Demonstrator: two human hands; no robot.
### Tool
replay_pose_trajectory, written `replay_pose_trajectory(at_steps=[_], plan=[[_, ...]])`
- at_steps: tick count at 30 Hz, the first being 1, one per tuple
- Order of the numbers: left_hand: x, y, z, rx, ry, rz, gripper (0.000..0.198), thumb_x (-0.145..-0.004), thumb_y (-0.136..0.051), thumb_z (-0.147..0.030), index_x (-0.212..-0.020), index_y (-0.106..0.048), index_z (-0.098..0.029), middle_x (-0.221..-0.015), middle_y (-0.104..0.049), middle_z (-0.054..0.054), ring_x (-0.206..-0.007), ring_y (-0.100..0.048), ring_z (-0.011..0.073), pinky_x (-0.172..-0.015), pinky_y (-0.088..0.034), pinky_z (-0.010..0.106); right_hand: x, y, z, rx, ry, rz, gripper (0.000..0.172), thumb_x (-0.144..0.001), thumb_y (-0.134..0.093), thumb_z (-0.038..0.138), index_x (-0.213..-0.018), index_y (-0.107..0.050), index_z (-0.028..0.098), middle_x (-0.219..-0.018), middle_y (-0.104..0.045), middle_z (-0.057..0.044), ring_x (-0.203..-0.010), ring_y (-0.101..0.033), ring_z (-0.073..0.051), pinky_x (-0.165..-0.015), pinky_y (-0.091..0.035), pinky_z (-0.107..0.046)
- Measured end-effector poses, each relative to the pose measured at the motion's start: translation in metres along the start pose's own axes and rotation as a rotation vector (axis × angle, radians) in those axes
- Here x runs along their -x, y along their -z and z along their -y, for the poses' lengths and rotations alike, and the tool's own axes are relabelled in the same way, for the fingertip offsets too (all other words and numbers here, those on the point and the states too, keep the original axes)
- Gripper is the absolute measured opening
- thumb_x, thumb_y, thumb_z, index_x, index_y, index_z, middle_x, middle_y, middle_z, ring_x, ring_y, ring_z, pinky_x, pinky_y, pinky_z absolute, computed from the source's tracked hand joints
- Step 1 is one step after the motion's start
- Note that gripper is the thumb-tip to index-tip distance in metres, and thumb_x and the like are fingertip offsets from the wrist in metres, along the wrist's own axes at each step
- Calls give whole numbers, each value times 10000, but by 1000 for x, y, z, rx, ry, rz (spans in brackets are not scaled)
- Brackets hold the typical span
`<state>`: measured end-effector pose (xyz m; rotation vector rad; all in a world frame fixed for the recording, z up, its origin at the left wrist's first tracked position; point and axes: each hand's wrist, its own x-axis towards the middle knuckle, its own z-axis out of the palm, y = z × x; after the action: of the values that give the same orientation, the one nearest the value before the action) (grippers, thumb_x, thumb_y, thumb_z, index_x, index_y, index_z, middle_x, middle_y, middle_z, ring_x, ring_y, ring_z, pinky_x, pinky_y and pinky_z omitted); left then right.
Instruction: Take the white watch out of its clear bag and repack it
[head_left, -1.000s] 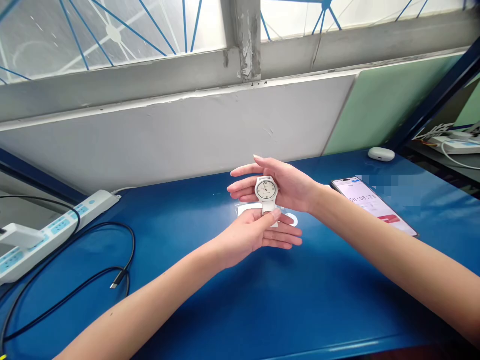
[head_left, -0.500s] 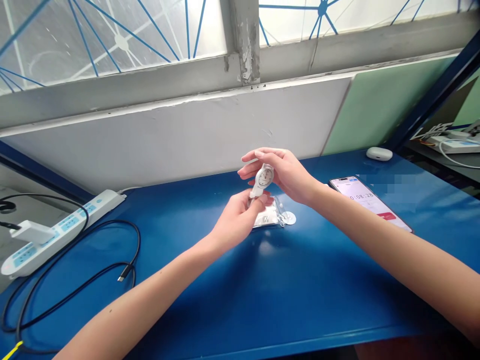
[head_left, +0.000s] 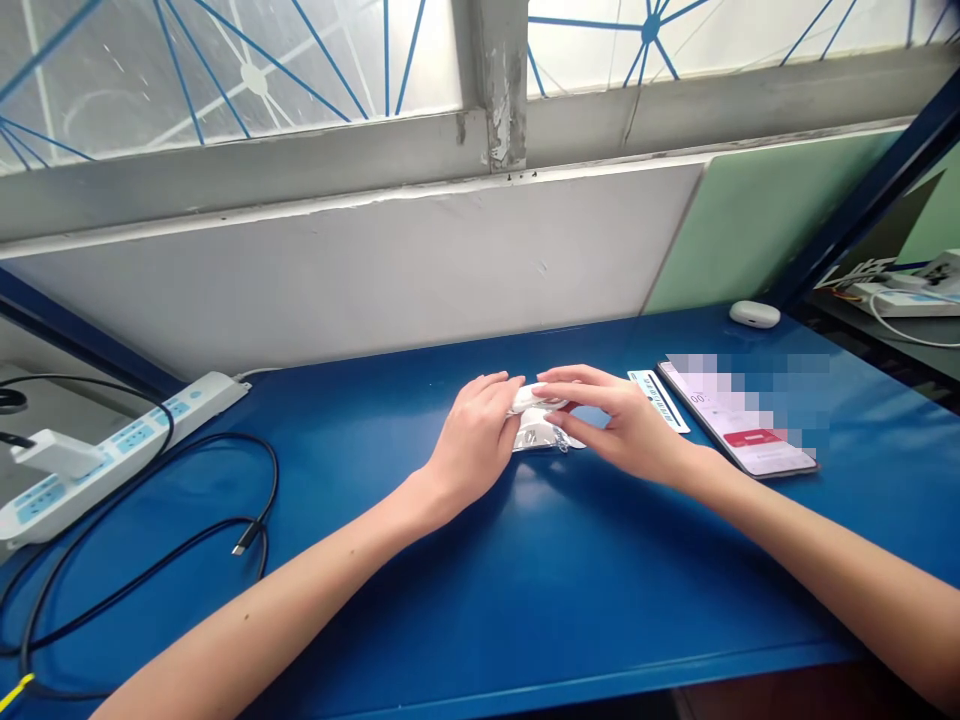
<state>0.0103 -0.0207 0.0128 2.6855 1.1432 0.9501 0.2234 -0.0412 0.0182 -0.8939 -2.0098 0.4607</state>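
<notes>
A white wristwatch is held between my two hands, just above the middle of the blue table. Its dial no longer faces me, and fingers cover part of it. My left hand is closed round the watch's left end. From the right, the bent thumb and fingers of my right hand pinch its other end. Beneath the watch lies a clear plastic bag, shiny and partly hidden by the hands. Of the white disc beside the bag, only an edge shows under my right hand.
To the right lie a phone and a printed card. A white earbud case sits near the back edge. At left are a power strip with a plugged-in charger and a looped black cable.
The watch has come down and turned, so its dial is out of sight. My right hand has lowered and now pinches the watch. The card beside the phone has come into view.
</notes>
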Motion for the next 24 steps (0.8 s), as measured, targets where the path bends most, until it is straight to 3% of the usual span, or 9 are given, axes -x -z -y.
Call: replay_pose_trajectory(at_steps=[5,8,11,14,24], plan=[[3,-6,0,45,-82,44,319,-964,-439,-117,-1251,-573,-148,-1248,-667,113,-1245,-570,261,-1058,-460,478,8,2,-1,64,31,-17,272,-939,-581,242,-1191,-683,237,-1198,-674,-96,-1067,-672,-239,-933,-570,-405],[3,-7,1,17,-56,98,383,-968,-514,-262,-1321,-517,-111,-1315,-619,163,-1284,-533,301,-1073,-436,498,8,5,-5,131,44,-5,277,-946,-564,243,-1195,-684,235,-1222,-674,-104,-1069,-677,-252,-927,-574,-413],[6,-7,3,-53,17,264,581,-954,-540,-433,-1388,-443,-59,-1421,-510,233,-1359,-444,363,-1112,-365,544,9,9,-12,194,34,27,285,-951,-544,258,-1200,-682,254,-1230,-674,-104,-1066,-679,-261,-927,-572,-435],[10,-6,5,-81,43,400,582,-995,-432,-488,-1421,-410,-92,-1481,-444,227,-1414,-370,358,-1140,-297,569,8,11,-18,211,14,49,280,-948,-537,271,-1183,-690,270,-1224,-680,-97,-1057,-683,-265,-924,-570,-450],[10,-7,8,1,34,300,531,-968,-505,-486,-1367,-468,-136,-1345,-561,174,-1232,-508,325,-1045,-417,497,2,35,-28,216,-59,107,184,-831,-633,224,-980,-740,230,-1094,-731,-76,-813,-713,-227,-764,-603,-382]])
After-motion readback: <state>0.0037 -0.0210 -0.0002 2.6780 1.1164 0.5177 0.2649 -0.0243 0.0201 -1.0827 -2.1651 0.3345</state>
